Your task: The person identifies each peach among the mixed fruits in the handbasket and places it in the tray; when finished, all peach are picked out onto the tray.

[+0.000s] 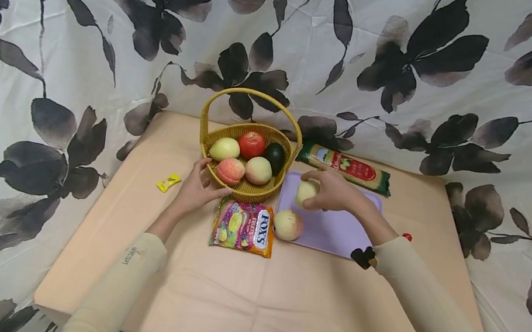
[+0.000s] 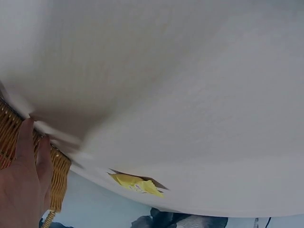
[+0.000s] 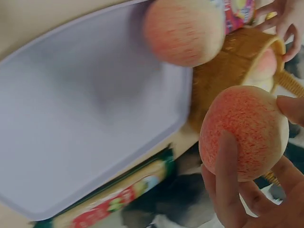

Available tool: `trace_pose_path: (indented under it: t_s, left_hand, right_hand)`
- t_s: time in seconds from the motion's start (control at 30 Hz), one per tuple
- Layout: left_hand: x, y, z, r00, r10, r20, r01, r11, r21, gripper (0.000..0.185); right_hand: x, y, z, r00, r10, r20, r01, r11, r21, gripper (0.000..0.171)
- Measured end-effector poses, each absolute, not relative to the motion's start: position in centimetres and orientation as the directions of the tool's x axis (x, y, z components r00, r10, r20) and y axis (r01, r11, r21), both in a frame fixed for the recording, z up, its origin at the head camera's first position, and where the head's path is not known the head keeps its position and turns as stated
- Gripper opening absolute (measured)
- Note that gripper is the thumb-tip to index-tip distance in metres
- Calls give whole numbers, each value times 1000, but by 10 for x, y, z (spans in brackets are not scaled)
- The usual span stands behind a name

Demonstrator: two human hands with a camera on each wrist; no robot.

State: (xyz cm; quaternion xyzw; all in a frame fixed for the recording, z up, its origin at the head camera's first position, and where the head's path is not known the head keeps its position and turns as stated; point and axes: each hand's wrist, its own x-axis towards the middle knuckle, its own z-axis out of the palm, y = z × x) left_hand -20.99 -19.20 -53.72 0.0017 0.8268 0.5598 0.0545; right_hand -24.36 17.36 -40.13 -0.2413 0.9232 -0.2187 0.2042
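Peach (image 1: 307, 192) is gripped in the right hand (image 1: 331, 192) fingers, just over the purple board (image 1: 334, 231). Left hand (image 1: 197, 189) fingers lie flat against the basket (image 1: 245, 191). Second peach (image 1: 287, 224) already sits on the board; looks like four fruits are left in the basket.

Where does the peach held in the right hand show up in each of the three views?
Head: the peach sits right of centre, above the purple board, gripped by the right hand.
Left wrist: not in it.
Right wrist: the peach is at lower right, with fingers across it.
Shared landmark: the wicker basket shows in all three.
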Motion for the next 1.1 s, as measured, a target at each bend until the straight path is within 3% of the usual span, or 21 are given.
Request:
trace_pose_path:
  t_s: [0.17, 0.43, 0.63, 1.1]
  left_hand:
    - [-210, -193, -537, -994, 65, -90, -59, 373, 926, 114]
    - [-210, -194, -538, -994, 61, -86, -58, 374, 926, 114]
    - [-210, -193, -537, -994, 63, -86, -56, 372, 927, 114]
    - [-210, -192, -538, -994, 66, -89, -58, 376, 925, 113]
  right_hand:
    - [-236, 199, -411, -817, -493, -299, -294, 802, -519, 63]
    - [-222, 213, -434, -789, -533, -306, -391, 820, -418, 54]
    - [-213, 215, -450, -778, -493, -389, -303, 838, -454, 61]
    - [-200, 211, -472, -807, -516, -286, -350, 809, -472, 67]
